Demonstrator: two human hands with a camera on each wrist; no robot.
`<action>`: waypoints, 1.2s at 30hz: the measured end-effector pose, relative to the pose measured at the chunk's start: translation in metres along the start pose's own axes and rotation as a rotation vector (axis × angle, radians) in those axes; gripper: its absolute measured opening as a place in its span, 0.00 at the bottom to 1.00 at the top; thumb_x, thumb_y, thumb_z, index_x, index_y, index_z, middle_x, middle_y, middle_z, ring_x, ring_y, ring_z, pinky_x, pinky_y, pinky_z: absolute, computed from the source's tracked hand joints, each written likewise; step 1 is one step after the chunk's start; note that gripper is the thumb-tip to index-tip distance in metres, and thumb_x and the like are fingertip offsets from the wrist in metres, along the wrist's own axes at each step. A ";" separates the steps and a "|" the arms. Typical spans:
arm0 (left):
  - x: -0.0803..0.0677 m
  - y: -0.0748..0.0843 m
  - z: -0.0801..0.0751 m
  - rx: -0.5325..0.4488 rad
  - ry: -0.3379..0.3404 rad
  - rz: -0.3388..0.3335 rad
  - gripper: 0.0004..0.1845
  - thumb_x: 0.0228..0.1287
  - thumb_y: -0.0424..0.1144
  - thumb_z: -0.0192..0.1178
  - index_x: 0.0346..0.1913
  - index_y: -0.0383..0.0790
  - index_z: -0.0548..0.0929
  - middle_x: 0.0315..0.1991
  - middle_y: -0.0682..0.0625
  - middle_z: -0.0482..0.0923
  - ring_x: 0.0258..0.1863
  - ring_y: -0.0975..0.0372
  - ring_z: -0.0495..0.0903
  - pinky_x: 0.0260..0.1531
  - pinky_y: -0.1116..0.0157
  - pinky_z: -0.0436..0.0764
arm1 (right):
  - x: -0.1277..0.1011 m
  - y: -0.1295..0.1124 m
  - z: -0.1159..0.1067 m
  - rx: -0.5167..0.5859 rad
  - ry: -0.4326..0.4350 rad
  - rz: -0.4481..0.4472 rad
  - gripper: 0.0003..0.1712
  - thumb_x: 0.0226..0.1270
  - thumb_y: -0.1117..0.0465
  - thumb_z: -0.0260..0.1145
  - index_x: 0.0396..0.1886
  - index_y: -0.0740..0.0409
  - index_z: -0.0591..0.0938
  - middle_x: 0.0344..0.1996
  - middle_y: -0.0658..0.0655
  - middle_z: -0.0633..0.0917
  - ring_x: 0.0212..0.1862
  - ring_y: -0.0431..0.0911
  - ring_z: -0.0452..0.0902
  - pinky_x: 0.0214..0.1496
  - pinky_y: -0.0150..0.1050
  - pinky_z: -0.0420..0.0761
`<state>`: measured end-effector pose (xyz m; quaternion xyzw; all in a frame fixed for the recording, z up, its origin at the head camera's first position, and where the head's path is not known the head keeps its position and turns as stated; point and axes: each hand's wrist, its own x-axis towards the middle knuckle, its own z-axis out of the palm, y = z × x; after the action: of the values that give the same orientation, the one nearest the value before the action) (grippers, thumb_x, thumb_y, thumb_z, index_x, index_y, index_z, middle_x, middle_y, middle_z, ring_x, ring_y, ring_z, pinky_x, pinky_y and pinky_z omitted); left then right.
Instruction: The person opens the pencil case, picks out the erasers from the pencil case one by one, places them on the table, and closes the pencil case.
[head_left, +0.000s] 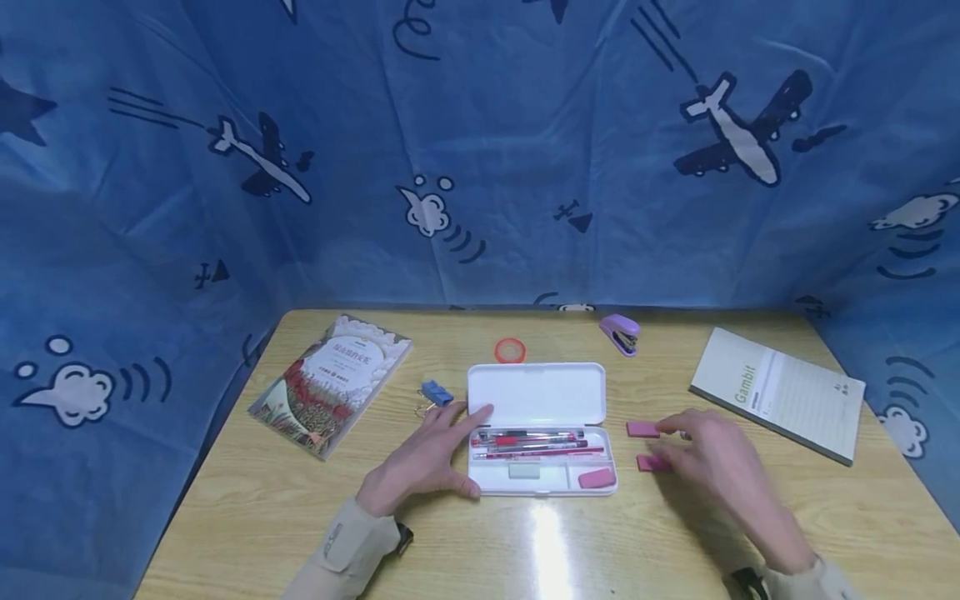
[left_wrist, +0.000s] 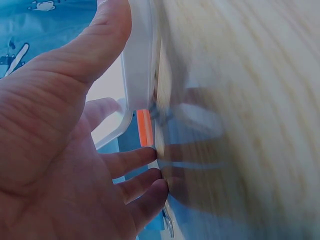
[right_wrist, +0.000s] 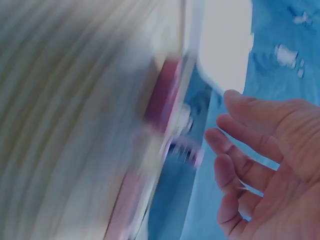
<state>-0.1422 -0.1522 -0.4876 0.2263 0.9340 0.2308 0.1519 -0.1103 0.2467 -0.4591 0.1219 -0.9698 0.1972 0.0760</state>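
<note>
A white pencil case (head_left: 536,392) lies with its lid up on the table. Pens (head_left: 528,442) and a pink pencil (head_left: 540,453) fill its long compartment; a whitish eraser (head_left: 524,471) and a pink eraser (head_left: 597,478) lie in the front compartments. My left hand (head_left: 427,458) touches the case's left side, thumb at the front corner, fingers spread. Right of the case, a pink block (head_left: 642,429) and a second pink block (head_left: 651,463) lie on the table. Over them hovers my right hand (head_left: 712,454), blurred; in the right wrist view its loosely bent fingers (right_wrist: 227,147) hold nothing.
Behind my left fingers is a blue binder clip (head_left: 436,392). A red tape ring (head_left: 510,350) and a purple stapler (head_left: 620,333) lie at the back. An illustrated book (head_left: 333,383) is on the left, a notepad (head_left: 780,393) on the right. Blue curtain (head_left: 480,167) surrounds the table.
</note>
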 end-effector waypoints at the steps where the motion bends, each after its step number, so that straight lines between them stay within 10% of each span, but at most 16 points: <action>1: 0.000 0.000 0.000 0.001 0.000 -0.001 0.63 0.41 0.58 0.80 0.81 0.62 0.54 0.81 0.39 0.50 0.78 0.40 0.52 0.73 0.39 0.65 | 0.003 -0.008 0.004 0.004 0.004 -0.023 0.14 0.52 0.58 0.80 0.39 0.55 0.91 0.40 0.58 0.91 0.43 0.56 0.86 0.44 0.55 0.84; 17: -0.001 0.000 -0.001 -0.004 -0.005 -0.009 0.63 0.42 0.57 0.81 0.81 0.62 0.54 0.81 0.39 0.50 0.79 0.40 0.51 0.73 0.38 0.65 | 0.039 -0.109 0.053 -0.035 -0.127 -0.281 0.15 0.43 0.52 0.84 0.23 0.45 0.83 0.21 0.41 0.82 0.28 0.38 0.69 0.31 0.34 0.71; 36: -0.001 0.000 -0.002 -0.008 -0.004 0.004 0.64 0.41 0.58 0.80 0.81 0.62 0.54 0.81 0.38 0.49 0.79 0.39 0.50 0.72 0.37 0.65 | 0.048 -0.128 0.082 -0.206 -0.186 -0.378 0.21 0.41 0.56 0.83 0.13 0.45 0.74 0.14 0.42 0.75 0.22 0.41 0.66 0.26 0.36 0.65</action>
<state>-0.1420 -0.1533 -0.4862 0.2279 0.9324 0.2342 0.1544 -0.1306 0.0900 -0.4779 0.3105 -0.9475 0.0676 0.0342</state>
